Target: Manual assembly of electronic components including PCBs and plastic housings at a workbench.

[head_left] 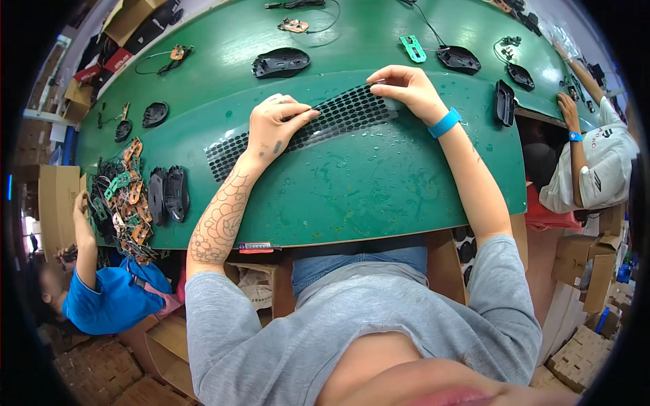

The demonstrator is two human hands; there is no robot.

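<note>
A long clear sheet of black oval stickers [352,108] lies slantwise over the green table [325,196], its right end higher than its left. My left hand [274,123] is closed in a pinch at the sheet's upper edge, near its middle. With thumb and forefinger together, my right hand [412,93] grips the upper right corner. My left wrist and forearm cover part of the sheet's left half. Beyond the sheet sits a black mouse shell [281,62], touched by neither hand.
Several mouse shells and green circuit boards [412,49] with cables lie along the table's far side. A heap of circuit boards and wires [125,196] stands at left, beside two dark shells [169,194]. Co-workers sit at left [112,298] and right [592,166].
</note>
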